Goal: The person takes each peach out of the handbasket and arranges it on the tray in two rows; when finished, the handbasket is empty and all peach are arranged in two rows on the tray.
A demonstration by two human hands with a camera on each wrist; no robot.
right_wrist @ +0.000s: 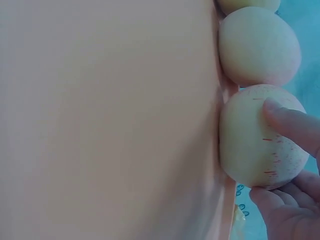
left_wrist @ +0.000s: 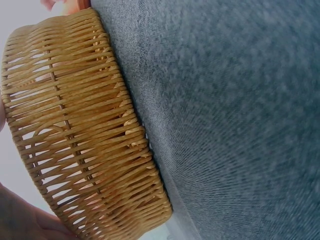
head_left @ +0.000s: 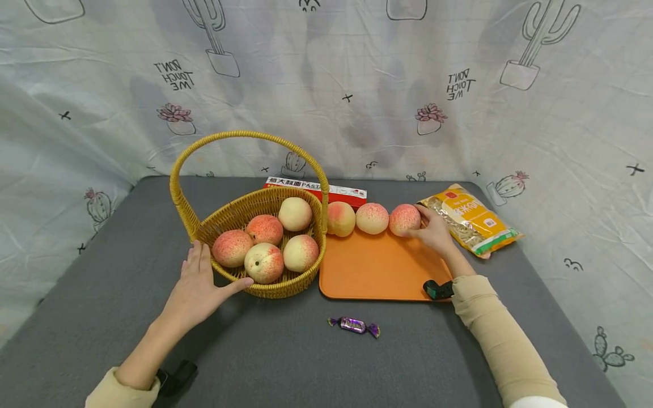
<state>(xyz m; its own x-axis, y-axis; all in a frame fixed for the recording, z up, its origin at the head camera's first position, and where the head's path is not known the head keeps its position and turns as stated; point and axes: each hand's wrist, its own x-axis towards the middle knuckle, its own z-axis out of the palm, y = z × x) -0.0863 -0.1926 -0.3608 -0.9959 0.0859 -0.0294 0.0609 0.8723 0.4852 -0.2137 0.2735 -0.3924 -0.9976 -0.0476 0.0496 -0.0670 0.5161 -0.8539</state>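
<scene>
A yellow woven basket (head_left: 280,290) with a tall arched handle holds several peaches (head_left: 263,263). Against its near left side rests my left hand (head_left: 196,289), thumb and fingers spread along the rim; the left wrist view shows the basket's wicker wall (left_wrist: 85,130) up close. My right hand (head_left: 433,231) grips the rightmost peach (head_left: 405,220) of a row of three at the far edge of an orange tray (head_left: 377,275). In the right wrist view, thumb and fingers hold that peach (right_wrist: 255,140) beside the middle peach (right_wrist: 260,47).
Behind the basket and the row lies a red and white pasta box (head_left: 347,192). An orange and yellow food packet (head_left: 469,218) sits right of the tray. A purple wrapped candy (head_left: 353,324) lies on the grey table (head_left: 285,362) in front. Patterned cloth hangs behind.
</scene>
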